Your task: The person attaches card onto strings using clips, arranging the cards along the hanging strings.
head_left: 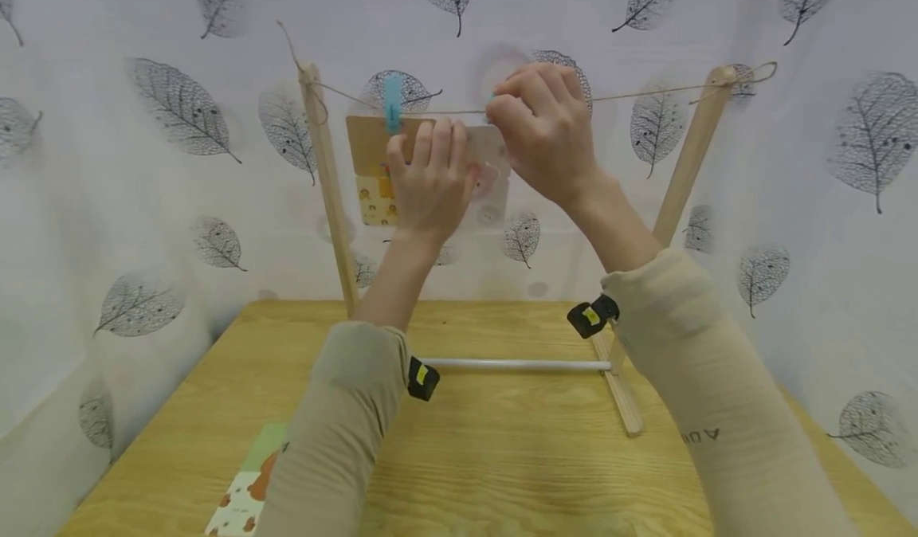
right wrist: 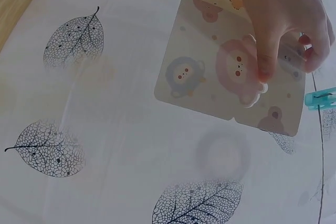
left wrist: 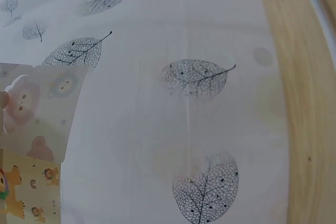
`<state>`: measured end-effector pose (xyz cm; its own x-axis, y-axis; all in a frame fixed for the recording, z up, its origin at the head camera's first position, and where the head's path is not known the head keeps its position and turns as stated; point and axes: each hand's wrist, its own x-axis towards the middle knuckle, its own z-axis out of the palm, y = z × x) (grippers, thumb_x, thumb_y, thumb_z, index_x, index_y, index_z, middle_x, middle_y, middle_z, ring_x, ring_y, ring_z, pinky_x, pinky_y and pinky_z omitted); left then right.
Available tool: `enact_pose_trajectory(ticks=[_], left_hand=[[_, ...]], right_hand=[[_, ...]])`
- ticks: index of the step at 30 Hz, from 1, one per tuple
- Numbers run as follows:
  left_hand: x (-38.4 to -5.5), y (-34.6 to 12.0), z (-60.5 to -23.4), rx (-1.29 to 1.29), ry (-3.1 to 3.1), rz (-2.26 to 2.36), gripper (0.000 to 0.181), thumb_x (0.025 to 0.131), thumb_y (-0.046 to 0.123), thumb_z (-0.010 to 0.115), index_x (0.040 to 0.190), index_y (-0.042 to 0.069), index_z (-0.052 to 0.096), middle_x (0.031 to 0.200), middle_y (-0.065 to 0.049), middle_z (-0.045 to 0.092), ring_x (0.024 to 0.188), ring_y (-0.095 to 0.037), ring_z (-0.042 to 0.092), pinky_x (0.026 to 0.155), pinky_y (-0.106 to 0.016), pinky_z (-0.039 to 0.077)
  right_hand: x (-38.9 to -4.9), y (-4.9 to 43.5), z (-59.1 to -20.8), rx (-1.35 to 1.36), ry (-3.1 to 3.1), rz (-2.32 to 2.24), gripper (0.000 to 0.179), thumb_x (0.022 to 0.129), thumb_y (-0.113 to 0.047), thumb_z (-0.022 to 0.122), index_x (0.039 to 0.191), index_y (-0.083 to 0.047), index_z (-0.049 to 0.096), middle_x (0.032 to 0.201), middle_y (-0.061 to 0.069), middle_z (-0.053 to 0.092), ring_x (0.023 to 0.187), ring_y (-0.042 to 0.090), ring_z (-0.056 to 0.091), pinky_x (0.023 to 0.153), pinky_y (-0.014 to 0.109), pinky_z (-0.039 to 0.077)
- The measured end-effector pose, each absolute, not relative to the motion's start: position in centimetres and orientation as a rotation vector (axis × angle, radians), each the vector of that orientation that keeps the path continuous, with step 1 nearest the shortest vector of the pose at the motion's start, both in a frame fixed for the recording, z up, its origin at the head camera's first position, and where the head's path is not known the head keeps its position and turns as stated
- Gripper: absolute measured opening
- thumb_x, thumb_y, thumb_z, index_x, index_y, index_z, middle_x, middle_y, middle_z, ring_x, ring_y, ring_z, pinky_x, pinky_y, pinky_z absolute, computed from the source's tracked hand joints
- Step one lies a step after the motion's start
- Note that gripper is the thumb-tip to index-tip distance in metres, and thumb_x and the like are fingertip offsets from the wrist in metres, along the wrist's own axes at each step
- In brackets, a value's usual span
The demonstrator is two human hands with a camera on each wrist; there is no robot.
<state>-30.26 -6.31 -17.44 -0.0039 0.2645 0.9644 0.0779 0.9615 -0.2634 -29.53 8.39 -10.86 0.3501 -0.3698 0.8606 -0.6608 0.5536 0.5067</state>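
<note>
My left hand (head_left: 433,174) holds a pale card (head_left: 495,172) printed with pastel animals, its thumb on the printed face and its fingers over the top edge. Beside it, partly behind that hand, a tan and yellow card (head_left: 369,148) with small lions hangs under a blue clothespin (head_left: 392,103) on the string (head_left: 638,93). At the pale card's top right corner, my right hand (head_left: 545,127) pinches a second blue clothespin (right wrist: 321,98) at the string. Most of that clothespin is hidden by the fingers in the head view.
Two wooden posts (head_left: 331,202) hold the string's ends, with a white rod (head_left: 516,364) low between them. A green and white card (head_left: 244,481) printed with bears lies on the wooden table (head_left: 502,457), partly behind the left sleeve. A leaf-print curtain (head_left: 179,202) stands behind.
</note>
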Motion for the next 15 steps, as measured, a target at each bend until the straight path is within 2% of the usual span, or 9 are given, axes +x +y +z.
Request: enact_pose_trajectory(ticks=[7,15], left_hand=[[-30.23,-6.05,-17.38,-0.236,-1.602,0.151,0.038,0.089,0.033,0.056,0.114,0.005,0.055,0.111,-0.009,0.056,0.105,-0.024,0.049,0.083,-0.042,0.031],[-30.53,-5.87,-17.26,-0.23,-1.59,0.139,0.036,0.092,0.031,0.052,0.117,0.005,0.055,0.114,-0.009,0.056,0.108,-0.023,0.049,0.084,-0.041,0.031]], right_hand=[[-29.71,8.39,-10.97,1.028,-1.261,0.242,0.017,0.088,0.004,0.05,0.075,-0.002,0.06,0.084,0.013,0.062,0.087,0.031,0.056,0.077,0.041,0.039],[-29.92,8.52,-10.7,1.033,-1.27,0.246,0.018,0.086,0.007,0.048,0.075,-0.002,0.059,0.084,0.013,0.061,0.086,0.032,0.056,0.077,0.04,0.04]])
